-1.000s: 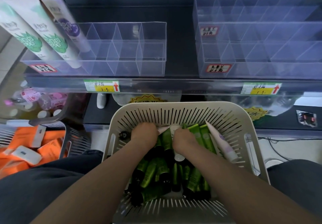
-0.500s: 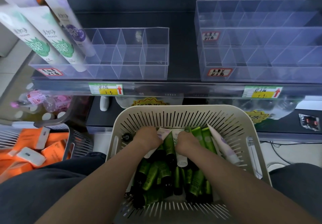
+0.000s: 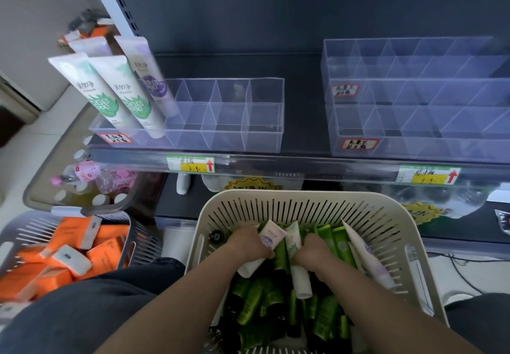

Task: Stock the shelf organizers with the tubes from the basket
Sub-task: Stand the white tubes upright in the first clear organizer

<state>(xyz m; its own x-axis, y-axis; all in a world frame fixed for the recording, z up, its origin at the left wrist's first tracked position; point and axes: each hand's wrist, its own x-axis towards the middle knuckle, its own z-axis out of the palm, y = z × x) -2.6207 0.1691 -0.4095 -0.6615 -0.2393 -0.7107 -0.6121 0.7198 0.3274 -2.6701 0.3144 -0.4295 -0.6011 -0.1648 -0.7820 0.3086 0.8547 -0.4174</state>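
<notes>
Lower centre of the frame: a cream slotted basket (image 3: 303,202) between dark-clad knees, heaped with dark-capped green tubes (image 3: 249,302). Both hands down inside it, near the far wall. Left hand (image 3: 247,246) clenched round a white tube with purple print (image 3: 271,236), crimped end up, cap end poking out below the fist. Right hand (image 3: 314,251) just beside it, fingers bent over and grasping a white tube with green print (image 3: 294,243) — cap end toward the bottom of the frame, lying on the green heap. Along the basket's right side, a second white and purple tube (image 3: 367,254), leaning crimped end up.

Above the basket, on the dark shelf (image 3: 302,105) at centre left: a smaller clear organizer (image 3: 248,133), with white tubes (image 3: 121,97) standing tilted in its leftmost compartments, green print in front, purple behind. Upper right: a larger clear organizer (image 3: 414,133), red-edged handwritten labels (image 3: 358,144) on its front. Along the shelf edge, green-and-yellow price tags (image 3: 190,164) with red arrows. Lower left: a grey basket (image 3: 143,240) of orange packs (image 3: 107,254) — above it, a tray (image 3: 38,188) of pink-labelled bottles (image 3: 88,171).
</notes>
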